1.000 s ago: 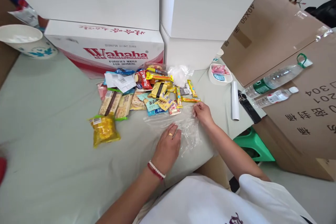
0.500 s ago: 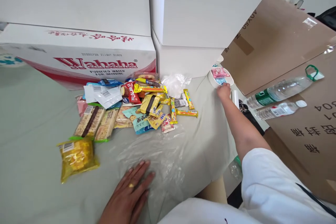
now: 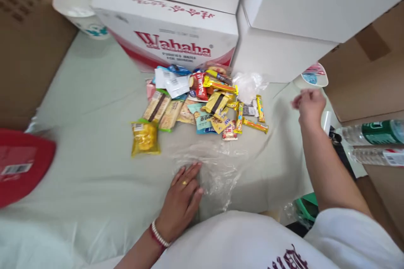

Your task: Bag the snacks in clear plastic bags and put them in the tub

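My left hand (image 3: pixel 183 197) lies flat with fingers spread at the left edge of a clear plastic bag (image 3: pixel 221 172). The bag is spread on the cloth-covered table. Just in front of the small white bowl (image 3: pixel 325 77), my right hand (image 3: pixel 309 107) hangs over the table, fingers pinched together. Motion blur hides what, if anything, is between its fingertips. Pink and blue packets (image 3: pixel 311 77) show inside the bowl. Beyond the bag lies a pile of wrapped snacks (image 3: pixel 202 113), with a yellow snack packet (image 3: pixel 145 138) at its left end.
A Wahaha water carton (image 3: pixel 176 42) and white boxes (image 3: pixel 293 8) stand behind the snacks. A paper cup (image 3: pixel 83 17) is at the back left, a red object (image 3: pixel 22 168) at the left edge. Plastic bottles (image 3: pixel 375 132) lie at the right; crumpled clear plastic (image 3: pixel 249 86) sits by the boxes.
My right hand left the bag, reached to the bowl, and has since drawn back a little from it. My left hand has stayed by the bag, its fingers flattening out. The view has shifted.
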Available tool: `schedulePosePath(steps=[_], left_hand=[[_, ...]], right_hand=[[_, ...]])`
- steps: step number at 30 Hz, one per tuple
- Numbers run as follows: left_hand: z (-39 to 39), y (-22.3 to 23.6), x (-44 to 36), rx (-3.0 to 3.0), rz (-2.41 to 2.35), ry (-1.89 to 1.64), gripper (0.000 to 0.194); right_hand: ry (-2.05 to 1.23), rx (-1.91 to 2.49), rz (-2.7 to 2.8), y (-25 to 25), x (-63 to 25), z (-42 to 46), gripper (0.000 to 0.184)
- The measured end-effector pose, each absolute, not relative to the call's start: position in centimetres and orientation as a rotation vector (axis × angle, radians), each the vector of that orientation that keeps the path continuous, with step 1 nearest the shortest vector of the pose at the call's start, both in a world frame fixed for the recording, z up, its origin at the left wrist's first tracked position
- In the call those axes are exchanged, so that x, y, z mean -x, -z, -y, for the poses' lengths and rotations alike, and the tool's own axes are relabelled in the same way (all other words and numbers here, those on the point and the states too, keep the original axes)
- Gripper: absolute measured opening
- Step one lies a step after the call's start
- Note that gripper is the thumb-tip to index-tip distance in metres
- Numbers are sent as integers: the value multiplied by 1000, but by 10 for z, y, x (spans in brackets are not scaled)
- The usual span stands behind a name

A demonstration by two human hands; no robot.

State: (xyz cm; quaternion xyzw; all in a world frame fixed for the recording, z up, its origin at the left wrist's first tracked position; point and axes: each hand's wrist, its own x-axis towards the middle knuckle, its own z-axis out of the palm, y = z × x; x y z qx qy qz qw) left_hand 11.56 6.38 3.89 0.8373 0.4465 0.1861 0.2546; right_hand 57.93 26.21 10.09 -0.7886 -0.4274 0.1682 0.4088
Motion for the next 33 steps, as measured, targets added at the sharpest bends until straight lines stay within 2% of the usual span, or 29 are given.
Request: schedulePosePath(steps=[3, 5, 6, 10, 13, 16, 19, 24, 29, 31, 33], left_hand=[[-60, -33, -126, -2297, -1348, -518, 25], [-57, -30, -130, -2311, -1383, -527, 25], [-55, -30, -131, -2318, -1383, -529, 24], [-54, -32, -129, -2343, -1340, -508, 22], [-56, -33, -119, -2348, -1288, -465, 31], [-62, -32, -103, -2361, -1165, -405, 33], [-71, -33, -83, -2340, -982, -355, 25], [-81, -49, -46, -2257, -803, -488, 18], [-73, -81, -44, -2138, -1187, -904, 22], [-68, -86, -59, -2169, -1296, -968, 21], [-65, -80, -78, -2295, -1286, -875, 21]], right_hand=[[-879, 2017, 1029, -91, -501, -175, 62], [-1401, 2050, 885, -83, -449, -123, 71], [-1483, 2055, 861, -79, -425, -101, 70], [-1243, 1897, 1146, -71, -356, -56, 50], [-1260, 1792, 1076, -77, -348, -59, 35], [-1417, 1752, 912, -88, -372, -79, 44], [-1453, 1809, 967, -95, -401, -104, 53], [-1069, 2010, 1337, -96, -422, -125, 41], [-357, 2156, 1563, -116, -409, -139, 31], [-349, 2108, 1576, -123, -394, -159, 33], [-438, 2128, 1605, -123, -373, -188, 38]])
